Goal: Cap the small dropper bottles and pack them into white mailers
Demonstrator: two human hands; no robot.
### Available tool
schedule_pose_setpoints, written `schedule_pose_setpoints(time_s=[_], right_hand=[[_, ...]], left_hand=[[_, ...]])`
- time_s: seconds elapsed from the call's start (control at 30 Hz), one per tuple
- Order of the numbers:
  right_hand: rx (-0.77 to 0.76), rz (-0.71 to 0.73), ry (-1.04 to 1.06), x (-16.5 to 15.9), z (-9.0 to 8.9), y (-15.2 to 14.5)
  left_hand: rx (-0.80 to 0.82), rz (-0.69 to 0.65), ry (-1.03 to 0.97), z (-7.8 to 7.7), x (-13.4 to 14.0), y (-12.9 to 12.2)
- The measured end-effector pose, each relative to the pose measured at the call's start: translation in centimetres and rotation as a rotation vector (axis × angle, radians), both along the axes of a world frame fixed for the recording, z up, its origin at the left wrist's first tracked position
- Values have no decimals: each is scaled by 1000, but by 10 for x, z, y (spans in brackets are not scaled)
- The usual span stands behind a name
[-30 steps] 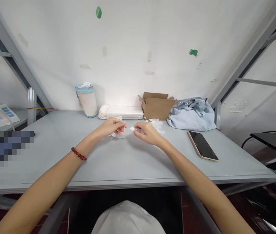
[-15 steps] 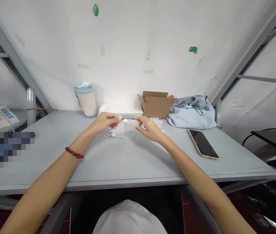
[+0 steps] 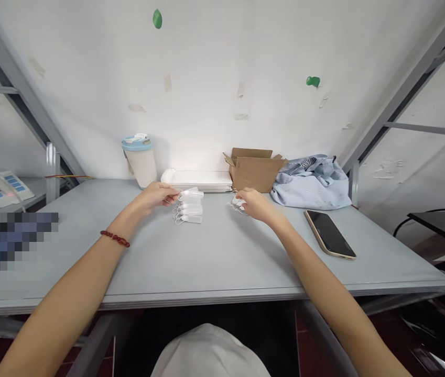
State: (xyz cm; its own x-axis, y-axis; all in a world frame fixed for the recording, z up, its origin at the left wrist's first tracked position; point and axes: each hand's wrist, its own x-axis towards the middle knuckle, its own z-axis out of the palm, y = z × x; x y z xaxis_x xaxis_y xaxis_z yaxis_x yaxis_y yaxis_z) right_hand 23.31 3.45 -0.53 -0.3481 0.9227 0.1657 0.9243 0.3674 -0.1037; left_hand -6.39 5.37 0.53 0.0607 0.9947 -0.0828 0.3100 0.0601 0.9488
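My left hand [image 3: 159, 196] pinches the looped end of a small white tag [image 3: 193, 193] at the far end of a row. Several similar white tags [image 3: 190, 212] with thin string loops lie below it, their loops pointing left. Across a gap to the right, my right hand [image 3: 257, 204] reaches down with curled fingers onto a small group of white tags with strings [image 3: 238, 204]. Its fingertips touch a white piece there, and the palm hides part of the group.
Behind the hands lie a stack of white sheets [image 3: 202, 179] and an open cardboard box [image 3: 257, 173]. A lidded cup [image 3: 140, 162] stands left. Bluish cloth [image 3: 311, 183] and a phone [image 3: 330, 234] lie right on the grey table [image 3: 206, 262].
My hands have moved apart from the middle. The left hand has gone left to the row's far end, where a tag now lies; the right has moved right to the other tags.
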Motion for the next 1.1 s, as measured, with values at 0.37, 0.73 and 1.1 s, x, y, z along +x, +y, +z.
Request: schedule_pose_setpoints(time_s=[0.37, 0.73, 1.1], right_hand=[[-6, -39, -51, 5, -9, 6], [63, -27, -102, 4, -16, 12], [62, 5, -138, -5, -30, 11]], left_hand=[[-98, -124, 98, -10, -2, 3], [-74, 16, 130, -1, 5, -3], [20, 164, 134, -1, 8, -1]])
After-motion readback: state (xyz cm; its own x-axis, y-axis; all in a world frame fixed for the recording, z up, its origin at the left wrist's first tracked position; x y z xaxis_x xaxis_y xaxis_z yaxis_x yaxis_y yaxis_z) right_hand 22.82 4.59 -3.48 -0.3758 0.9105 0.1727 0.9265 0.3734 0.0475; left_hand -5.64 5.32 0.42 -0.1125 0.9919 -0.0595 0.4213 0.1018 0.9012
